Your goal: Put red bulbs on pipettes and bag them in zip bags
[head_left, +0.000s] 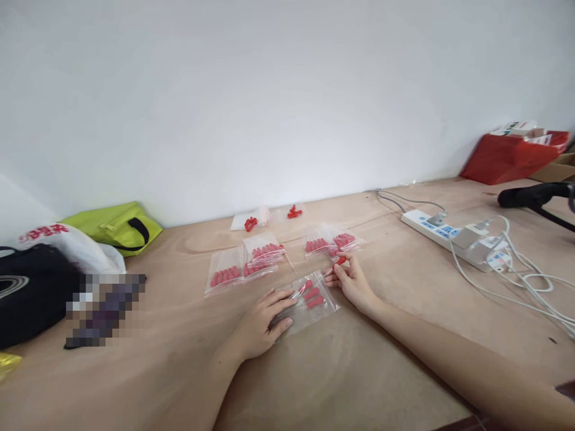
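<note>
A clear plastic zip bag [322,306] lies flat on the table in front of me, with three long red pieces [311,294] showing in it. My left hand [265,320] rests on the bag's left side, fingers stretched out and apart. At the bag's upper right, my right hand [350,280] pinches a thin tool with a red handle [340,261]. Its pale, slim shaft points down and left over the bag; the exact kind of tool is unclear. Just beyond my hands lie clear bags of red pieces, one group [226,275] at left and another [318,244] at right.
Two bags with small red parts [250,224] lie near the wall. A white power strip [442,233] with plugs and looping cables is at right. A red bag [507,157] stands far right. A lime green bag [112,224] and a black bag [40,299] sit at left.
</note>
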Motion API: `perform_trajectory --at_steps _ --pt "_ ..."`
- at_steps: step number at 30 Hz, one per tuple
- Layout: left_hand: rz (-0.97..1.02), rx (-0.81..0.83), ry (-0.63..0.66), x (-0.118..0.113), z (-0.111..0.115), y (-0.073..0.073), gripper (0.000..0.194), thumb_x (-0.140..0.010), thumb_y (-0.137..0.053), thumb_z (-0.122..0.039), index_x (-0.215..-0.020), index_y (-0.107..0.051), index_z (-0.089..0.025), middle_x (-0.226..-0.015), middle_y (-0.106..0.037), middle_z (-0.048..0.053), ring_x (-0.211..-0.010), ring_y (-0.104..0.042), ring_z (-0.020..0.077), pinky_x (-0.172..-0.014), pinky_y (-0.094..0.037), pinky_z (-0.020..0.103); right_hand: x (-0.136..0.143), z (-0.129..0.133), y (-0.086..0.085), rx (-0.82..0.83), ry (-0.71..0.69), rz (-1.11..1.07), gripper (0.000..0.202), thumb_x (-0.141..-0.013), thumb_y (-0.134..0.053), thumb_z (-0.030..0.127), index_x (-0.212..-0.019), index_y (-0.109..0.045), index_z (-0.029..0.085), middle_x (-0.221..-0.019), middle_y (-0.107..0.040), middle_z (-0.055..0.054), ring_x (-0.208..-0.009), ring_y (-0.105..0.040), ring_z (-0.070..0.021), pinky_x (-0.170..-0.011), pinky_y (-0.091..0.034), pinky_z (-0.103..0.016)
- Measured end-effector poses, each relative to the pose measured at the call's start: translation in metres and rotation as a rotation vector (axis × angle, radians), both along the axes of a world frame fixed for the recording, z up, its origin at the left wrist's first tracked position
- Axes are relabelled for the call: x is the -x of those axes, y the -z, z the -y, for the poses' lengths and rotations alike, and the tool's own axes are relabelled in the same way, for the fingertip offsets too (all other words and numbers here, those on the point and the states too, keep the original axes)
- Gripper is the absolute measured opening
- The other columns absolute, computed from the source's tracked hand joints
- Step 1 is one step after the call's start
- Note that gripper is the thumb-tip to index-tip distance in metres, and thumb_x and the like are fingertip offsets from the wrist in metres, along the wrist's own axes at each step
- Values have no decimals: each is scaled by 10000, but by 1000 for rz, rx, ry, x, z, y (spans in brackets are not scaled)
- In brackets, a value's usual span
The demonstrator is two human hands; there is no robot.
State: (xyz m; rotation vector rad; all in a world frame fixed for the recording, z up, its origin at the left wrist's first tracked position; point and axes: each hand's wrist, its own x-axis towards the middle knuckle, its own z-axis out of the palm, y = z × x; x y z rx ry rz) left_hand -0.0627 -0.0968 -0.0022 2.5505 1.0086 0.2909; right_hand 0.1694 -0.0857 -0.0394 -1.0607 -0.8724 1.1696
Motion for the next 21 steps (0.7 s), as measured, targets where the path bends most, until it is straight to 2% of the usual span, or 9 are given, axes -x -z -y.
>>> perform_trajectory --at_steps 5,10,13,17,19,21 --pt "-18 2 9 1 -1 1 370 -860 -416 -308 -1229 -433 -286 -1325 -411 0 -1224 -358 176 -1056 -234 422 0 2 -2 46 -90 136 390 -587 -645 414 -852 -483 177 -619 -513 52 -522 -533 -82 -527 -474 -234" --pt "-15 3 6 0 -1 1 394 -858 -417 -317 -1250 -408 -280 -1323 -415 7 -1224 -358 177 -1054 -241 416 0 5 -2 72 -202 283 367 -579 -672 356 -843 -486 183 -642 -547 52 -392 -446 -54 -346 -350 -182" --pt "-14 3 -7 0 -1 1 401 -857 -416 -324 -1255 -402 -278 -1325 -412 5 -1236 -338 182 -1052 -246 417 0 5 -3 42 -308 303 317 -574 -682 348 -769 -513 164 -632 -586 25 -474 -519 -83 -419 -398 -195" --pt "-4 4 4 1 -1 1 411 -860 -412 -316 -1268 -383 -286 -1330 -406 3 -1230 -348 179 -1056 -237 415 1 4 -5 33 -498 271 291 -649 -607 425 -759 -579 157 -634 -621 3 -567 -576 -119 -520 -443 -234" --pt "2 3 9 1 -1 1 421 -861 -411 -309 -1279 -367 -295 -1334 -399 -1 -1231 -347 177 -1058 -231 416 1 2 -3 27 -521 291 286 -667 -582 434 -739 -596 157 -630 -625 3 -568 -575 -120 -535 -443 -239" --pt "4 4 19 1 -1 1 416 -862 -408 -291 -1276 -370 -316 -1340 -390 -13 -1232 -345 174 -1061 -222 418 1 1 0 15 -465 361 256 -682 -569 403 -713 -603 151 -620 -623 2 -555 -564 -112 -534 -435 -228"
